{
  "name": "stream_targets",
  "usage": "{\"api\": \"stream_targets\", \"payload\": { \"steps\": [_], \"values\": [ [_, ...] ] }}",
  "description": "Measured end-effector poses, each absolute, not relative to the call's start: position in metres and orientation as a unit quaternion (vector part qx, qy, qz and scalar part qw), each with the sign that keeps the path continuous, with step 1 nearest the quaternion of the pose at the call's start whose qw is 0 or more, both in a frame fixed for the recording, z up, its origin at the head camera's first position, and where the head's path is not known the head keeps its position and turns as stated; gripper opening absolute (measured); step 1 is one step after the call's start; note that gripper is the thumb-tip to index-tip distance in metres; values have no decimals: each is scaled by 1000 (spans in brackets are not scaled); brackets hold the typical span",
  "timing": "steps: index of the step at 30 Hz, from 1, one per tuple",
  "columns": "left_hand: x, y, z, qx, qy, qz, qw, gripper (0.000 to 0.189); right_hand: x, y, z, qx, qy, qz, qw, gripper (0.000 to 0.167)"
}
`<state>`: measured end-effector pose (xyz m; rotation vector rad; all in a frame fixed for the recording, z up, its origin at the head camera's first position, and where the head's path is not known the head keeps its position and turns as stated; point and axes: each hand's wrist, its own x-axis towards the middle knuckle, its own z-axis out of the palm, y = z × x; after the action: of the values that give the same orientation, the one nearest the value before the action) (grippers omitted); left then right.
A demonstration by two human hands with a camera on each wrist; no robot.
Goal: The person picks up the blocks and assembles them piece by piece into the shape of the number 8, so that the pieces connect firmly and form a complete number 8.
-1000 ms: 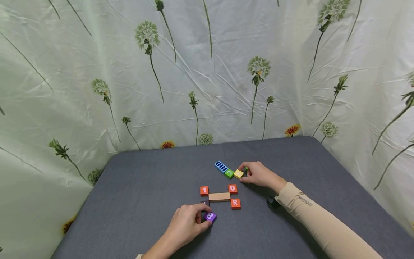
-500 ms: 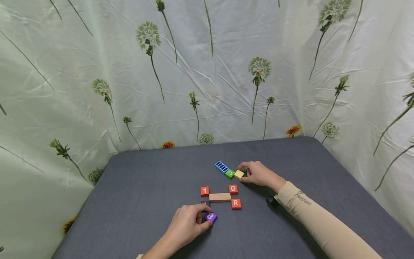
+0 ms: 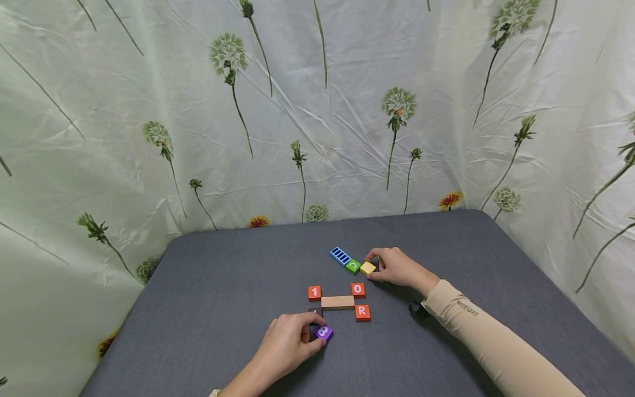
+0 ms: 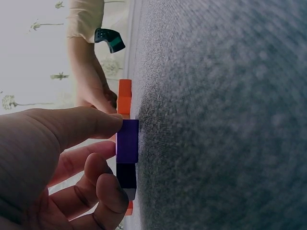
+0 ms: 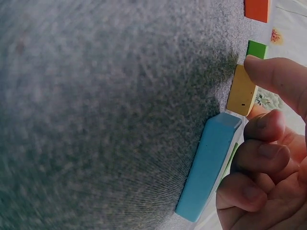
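My left hand (image 3: 285, 342) pinches a purple block (image 3: 324, 333) marked 8 between thumb and fingers, low at the tabletop. Just beyond it sits a dark block (image 3: 315, 312), partly covered by that hand. Farther back, my right hand (image 3: 399, 270) holds a yellow block (image 3: 367, 268) by its edges, thumb on the near side. Next to the yellow block lies a green block (image 3: 353, 267) with a white curved mark, then a blue block (image 3: 340, 256) with dark bars. A long light-blue block (image 5: 208, 167) shows under the right fingers in the right wrist view.
A plain wooden plank (image 3: 337, 302) lies mid-table with a red 1 block (image 3: 315, 293), a red 0 block (image 3: 358, 290) and a red R block (image 3: 362, 312) at its corners. The grey table (image 3: 238, 275) meets a flowered curtain (image 3: 278, 110) at the back.
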<state>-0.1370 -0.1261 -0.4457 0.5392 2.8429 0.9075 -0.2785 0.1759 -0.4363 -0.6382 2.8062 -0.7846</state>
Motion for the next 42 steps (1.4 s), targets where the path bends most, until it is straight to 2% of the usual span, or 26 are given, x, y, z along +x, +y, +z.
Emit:
{"api": "stream_targets", "payload": {
  "steps": [12,42],
  "values": [
    [-138,-125,-447,175,937,296,57,25,-272,180,-437,-198,938,-276,74,35],
    [-138,-127,-445,181,938,293,47,26,-234,183,-420,-242,921,-300,54,32]
  ]
}}
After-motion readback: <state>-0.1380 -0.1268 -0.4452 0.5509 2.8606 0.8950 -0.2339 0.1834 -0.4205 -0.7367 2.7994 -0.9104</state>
